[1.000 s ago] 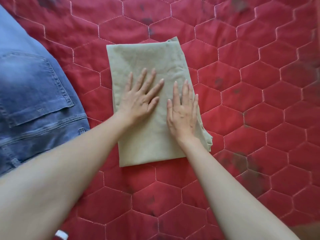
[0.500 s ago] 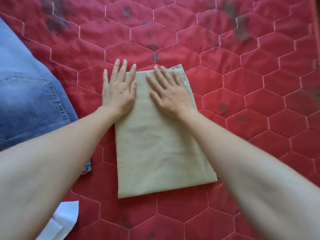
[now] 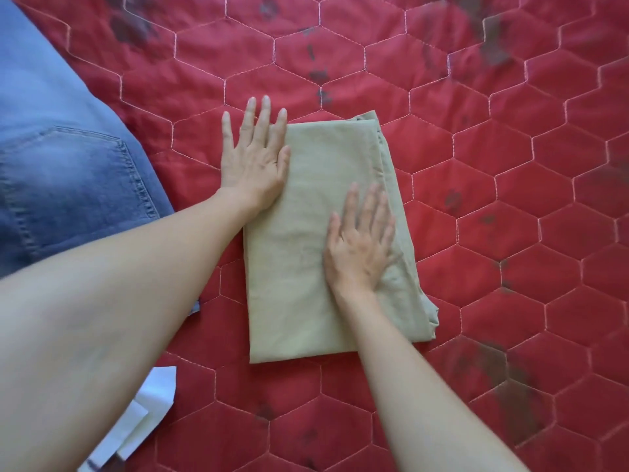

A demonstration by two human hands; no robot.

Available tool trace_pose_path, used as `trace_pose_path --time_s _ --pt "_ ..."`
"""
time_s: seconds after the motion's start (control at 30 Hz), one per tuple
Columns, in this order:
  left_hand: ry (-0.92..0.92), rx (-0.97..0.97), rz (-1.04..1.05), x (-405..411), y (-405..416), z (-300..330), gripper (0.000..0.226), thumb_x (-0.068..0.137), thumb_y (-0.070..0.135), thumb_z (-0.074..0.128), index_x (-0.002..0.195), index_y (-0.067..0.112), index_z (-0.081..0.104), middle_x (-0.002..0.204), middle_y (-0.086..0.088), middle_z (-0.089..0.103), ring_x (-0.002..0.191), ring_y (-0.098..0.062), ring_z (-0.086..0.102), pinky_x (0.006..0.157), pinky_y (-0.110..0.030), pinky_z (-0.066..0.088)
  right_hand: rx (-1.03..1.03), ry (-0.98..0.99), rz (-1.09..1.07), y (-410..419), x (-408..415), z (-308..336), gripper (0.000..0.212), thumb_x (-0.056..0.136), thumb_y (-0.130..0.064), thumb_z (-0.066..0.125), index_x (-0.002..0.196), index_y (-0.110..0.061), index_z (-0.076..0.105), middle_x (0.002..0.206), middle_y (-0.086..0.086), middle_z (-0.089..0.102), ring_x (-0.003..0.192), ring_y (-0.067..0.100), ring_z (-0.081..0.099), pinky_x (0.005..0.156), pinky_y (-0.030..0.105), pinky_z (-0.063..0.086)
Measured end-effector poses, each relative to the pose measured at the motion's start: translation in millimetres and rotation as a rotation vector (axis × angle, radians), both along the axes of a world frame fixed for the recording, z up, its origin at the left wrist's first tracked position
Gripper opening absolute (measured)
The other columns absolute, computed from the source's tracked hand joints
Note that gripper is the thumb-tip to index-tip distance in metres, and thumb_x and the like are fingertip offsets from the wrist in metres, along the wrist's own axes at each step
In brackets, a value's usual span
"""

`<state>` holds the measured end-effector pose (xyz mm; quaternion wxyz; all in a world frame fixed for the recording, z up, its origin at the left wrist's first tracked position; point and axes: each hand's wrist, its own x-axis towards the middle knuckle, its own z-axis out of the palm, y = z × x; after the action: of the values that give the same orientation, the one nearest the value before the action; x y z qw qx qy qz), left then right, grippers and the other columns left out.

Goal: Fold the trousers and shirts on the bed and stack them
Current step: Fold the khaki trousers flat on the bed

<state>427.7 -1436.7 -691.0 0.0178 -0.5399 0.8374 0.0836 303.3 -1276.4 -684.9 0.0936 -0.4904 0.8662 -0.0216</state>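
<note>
A folded olive-green garment [image 3: 306,253] lies as a neat rectangle in the middle of the red quilted bed cover [image 3: 510,172]. My left hand [image 3: 253,158] lies flat with straight fingers on its far left corner, partly on the quilt. My right hand [image 3: 360,243] presses flat on the garment's right half, near its layered right edge. A pair of blue jeans [image 3: 61,172] is spread out at the left, back pocket showing, with my left forearm passing over its near edge.
A white piece of cloth or paper [image 3: 143,413] shows at the bottom left under my left arm. Red quilt stretches to the right of and beyond the green garment.
My right hand has slid from the garment's far edge back toward me along its right side. My left hand has stayed at the far left corner.
</note>
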Motion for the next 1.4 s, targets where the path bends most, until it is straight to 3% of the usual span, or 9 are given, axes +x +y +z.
trace_pose_path --time_s 0.2,0.33,0.47,0.7,0.8,0.93,1.07,1.23,1.4 --pt "0.014 0.038 -0.226 -15 74 4 0.064 0.097 0.046 0.007 0.155 0.019 0.006 0.163 -0.008 0.001 0.149 -0.026 -0.002 0.115 -0.052 -0.010 -0.029 0.071 -0.059 70 -3 -10 0.056 0.101 -0.038 0.028 0.154 -0.022 0.016 0.162 0.008 0.012 0.149 0.024 0.010 0.120 0.046 0.011" --pt "0.040 0.099 -0.337 9 195 2 0.062 0.098 0.045 0.022 0.153 0.019 0.017 0.161 -0.011 0.012 0.148 -0.033 0.010 0.117 -0.057 0.011 -0.067 0.063 -0.131 89 -8 -13 0.054 0.101 -0.036 0.031 0.153 -0.023 0.021 0.160 0.012 0.018 0.147 0.027 0.020 0.119 0.046 0.014" --pt "0.046 0.112 -0.310 36 253 1 0.060 0.098 0.042 0.028 0.154 0.018 0.021 0.161 -0.011 0.014 0.149 -0.030 0.011 0.117 -0.056 0.011 -0.082 0.070 -0.155 103 -9 -15 0.055 0.101 -0.036 0.030 0.154 -0.022 0.018 0.159 0.012 0.021 0.147 0.027 0.022 0.119 0.046 0.014" --pt "-0.087 0.049 -0.476 -16 126 6 0.061 0.097 0.052 0.015 0.153 0.028 0.018 0.161 -0.005 0.014 0.147 -0.038 0.010 0.109 -0.070 0.007 -0.086 0.101 -0.201 115 -6 -13 0.055 0.101 -0.035 0.031 0.153 -0.019 0.024 0.157 0.014 0.026 0.145 0.028 0.025 0.118 0.045 0.016" --pt "-0.092 0.027 -0.466 -45 42 9 0.064 0.093 0.060 0.002 0.153 0.037 0.005 0.163 -0.008 0.000 0.147 -0.040 -0.003 0.108 -0.069 -0.006 -0.081 0.111 -0.187 117 -7 -13 0.055 0.102 -0.035 0.028 0.154 -0.019 0.021 0.158 0.014 0.025 0.146 0.028 0.023 0.118 0.045 0.015" --pt "-0.131 0.029 -0.500 -50 -22 15 0.067 0.087 0.071 -0.002 0.150 0.048 -0.001 0.161 -0.014 0.004 0.146 -0.040 0.006 0.115 -0.061 0.003 -0.067 0.096 -0.186 116 -7 -12 0.055 0.101 -0.036 0.029 0.154 -0.020 0.022 0.158 0.014 0.023 0.147 0.028 0.021 0.119 0.045 0.012" --pt "-0.084 0.031 -0.480 -37 -28 17 0.066 0.087 0.070 0.008 0.149 0.049 0.010 0.147 -0.014 0.031 0.127 -0.034 0.032 0.099 -0.047 0.031 -0.050 0.086 -0.174 116 -8 -7 0.055 0.101 -0.036 0.028 0.153 -0.021 0.021 0.158 0.014 0.023 0.147 0.028 0.020 0.119 0.046 0.009" --pt "-0.115 0.022 -0.384 -33 -24 21 0.060 0.090 0.070 0.017 0.148 0.052 0.014 0.129 -0.015 0.039 0.106 -0.034 0.041 0.087 -0.044 0.036 0.012 0.070 -0.192 116 -6 2 0.055 0.101 -0.040 0.023 0.154 -0.025 0.017 0.160 0.013 0.018 0.148 0.028 0.014 0.118 0.048 0.006" --pt "-0.104 0.047 -0.243 -13 3 26 0.058 0.093 0.066 0.023 0.149 0.049 0.016 0.124 -0.019 0.040 0.104 -0.036 0.043 0.085 -0.046 0.038 0.031 0.035 -0.182 118 -13 5 0.054 0.103 -0.035 0.027 0.154 -0.029 0.011 0.161 0.011 0.011 0.150 0.026 0.006 0.118 0.047 0.000"
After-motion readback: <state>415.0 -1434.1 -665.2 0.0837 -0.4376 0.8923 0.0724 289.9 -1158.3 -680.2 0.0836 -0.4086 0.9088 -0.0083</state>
